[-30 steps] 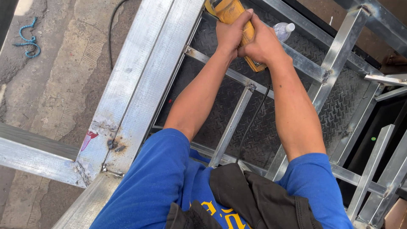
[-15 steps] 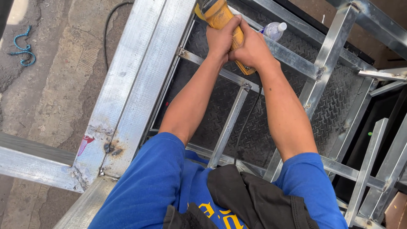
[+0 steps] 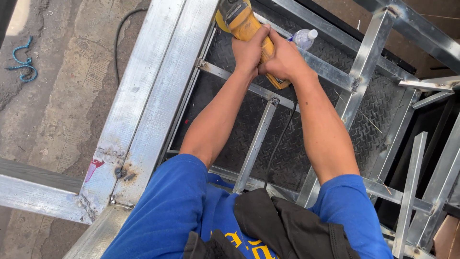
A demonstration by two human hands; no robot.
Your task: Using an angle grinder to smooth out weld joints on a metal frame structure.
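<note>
Outdoors on concrete, over a steel frame [image 3: 158,91] and black tread plate [image 3: 306,158]. Both hands, left [image 3: 249,50] and right [image 3: 282,60], clamped around a yellow grinder [image 3: 242,24] at twelve o'clock, against the frame's inner edge. Risk of kickback if the disc jams at the joint, or of snagging the cord [image 3: 280,144] trailing toward six o'clock.

yellow angle grinder [image 3: 247,33]: body yellow, dark grey head toward the frame's top edge, yellow guard beside it. lies slantwise over the metal frame [image 3: 158,96], near its long left rail. black cord hangs down from the rear end.
</note>
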